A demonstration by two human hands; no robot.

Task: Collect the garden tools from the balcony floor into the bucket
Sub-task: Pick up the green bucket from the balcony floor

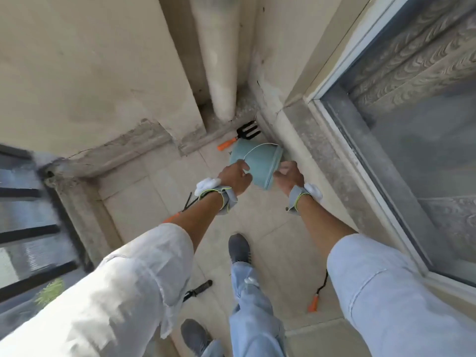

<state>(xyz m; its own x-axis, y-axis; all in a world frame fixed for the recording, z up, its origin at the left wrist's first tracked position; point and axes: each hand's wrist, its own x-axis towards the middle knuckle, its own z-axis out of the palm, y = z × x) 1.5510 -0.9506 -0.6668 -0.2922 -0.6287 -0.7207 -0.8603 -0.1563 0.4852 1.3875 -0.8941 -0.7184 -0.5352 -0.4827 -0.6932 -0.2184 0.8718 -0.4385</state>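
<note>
A pale teal bucket [257,161] with a thin wire handle is held tipped on its side above the balcony floor. My left hand [235,176] grips its near side by the wire handle, and my right hand [289,173] holds its rim. Beyond the bucket an orange-handled black hand fork [239,136] lies in the corner. Another orange-handled tool [177,212] lies on the floor, partly hidden under my left forearm. A third orange-handled tool [318,295] lies by my right sleeve. An all-black tool [198,289] lies near my left elbow.
A white drainpipe [219,60] runs down the corner wall. A glass door with a raised stone sill [334,161] borders the right. Black railing bars [28,233] close the left side. My feet [239,248] stand on the tiled floor between the tools.
</note>
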